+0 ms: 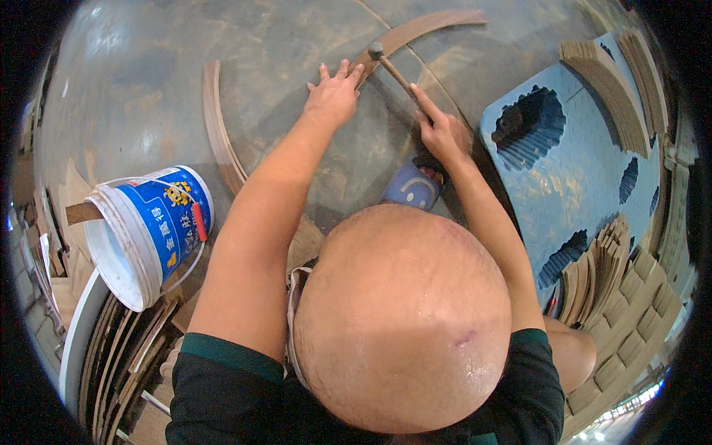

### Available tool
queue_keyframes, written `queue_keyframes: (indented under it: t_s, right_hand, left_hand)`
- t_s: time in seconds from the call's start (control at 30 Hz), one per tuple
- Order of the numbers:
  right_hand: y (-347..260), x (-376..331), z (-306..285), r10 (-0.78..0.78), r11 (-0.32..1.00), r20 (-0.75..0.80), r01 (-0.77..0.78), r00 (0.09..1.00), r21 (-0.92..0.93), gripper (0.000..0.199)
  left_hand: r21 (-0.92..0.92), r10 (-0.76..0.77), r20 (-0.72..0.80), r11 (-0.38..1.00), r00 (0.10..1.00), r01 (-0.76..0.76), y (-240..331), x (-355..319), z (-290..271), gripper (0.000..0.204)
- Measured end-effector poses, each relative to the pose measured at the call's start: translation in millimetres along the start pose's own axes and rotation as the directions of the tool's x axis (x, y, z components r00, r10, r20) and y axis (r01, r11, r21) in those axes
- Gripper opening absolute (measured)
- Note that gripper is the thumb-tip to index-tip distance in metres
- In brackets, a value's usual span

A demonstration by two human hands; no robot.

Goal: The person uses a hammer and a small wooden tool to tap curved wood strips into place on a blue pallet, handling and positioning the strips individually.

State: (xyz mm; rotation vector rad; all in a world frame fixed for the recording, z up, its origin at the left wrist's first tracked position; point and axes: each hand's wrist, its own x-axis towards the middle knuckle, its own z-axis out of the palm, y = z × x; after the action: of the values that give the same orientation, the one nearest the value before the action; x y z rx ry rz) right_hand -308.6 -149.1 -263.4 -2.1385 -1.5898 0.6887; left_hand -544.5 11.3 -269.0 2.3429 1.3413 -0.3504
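My right hand point(445, 137) is closed around the wooden handle of a hammer point(400, 80). The hammer's dark head is over a curved wooden strip point(423, 30) on the grey floor, close to the strip's near end; whether it touches the wood I cannot tell. Fingers spread, my left hand point(334, 100) reaches out palm down, its fingertips at that same end of the strip, just left of the hammer head. It grips nothing. A second curved wooden strip point(216, 122) lies to the left of my left forearm.
A blue-and-white bucket point(159, 215) with a red handle grip tilts at the left. Wood strips point(122, 356) stack below it. At right, a light-blue panel point(549, 193) with dark openings bears stacked curved wood pieces point(612, 89). A blue slipper point(411, 185) shows between my arms.
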Motion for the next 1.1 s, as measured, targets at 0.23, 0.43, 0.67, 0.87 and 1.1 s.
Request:
queue_keyframes:
  t_s: [0.23, 0.43, 0.67, 0.87, 1.1]
  right_hand:
    - [3, 5, 2, -0.082, 0.989, -0.100, 0.093, 0.992, 0.116, 0.067]
    - [-2, 1, -4, -0.039, 0.999, -0.027, 0.039, 0.999, 0.015, 0.066]
    - [-1, -1, 1, -0.034, 0.999, -0.037, 0.035, 0.999, 0.035, 0.064]
    - [3, -7, -2, -0.005, 0.972, -0.117, 0.032, 0.993, 0.232, 0.066]
    - [10, -23, 2, 0.063, 0.923, -0.207, 0.022, 0.976, 0.385, 0.068]
  left_hand:
    - [0.019, 0.009, 0.011, 1.000, 1.000, -0.009, 8, 1, -9, 0.069]
    - [0.000, -0.022, 0.036, 1.000, 0.999, 0.022, 7, -1, -9, 0.067]
    - [0.021, 0.024, -0.043, 0.999, 0.999, -0.024, -2, 4, 2, 0.071]
    - [0.064, 0.035, -0.163, 0.998, 0.986, -0.025, -8, -11, -8, 0.059]
    - [0.087, 0.101, -0.452, 0.994, 0.886, -0.069, -58, -92, -12, 0.015]
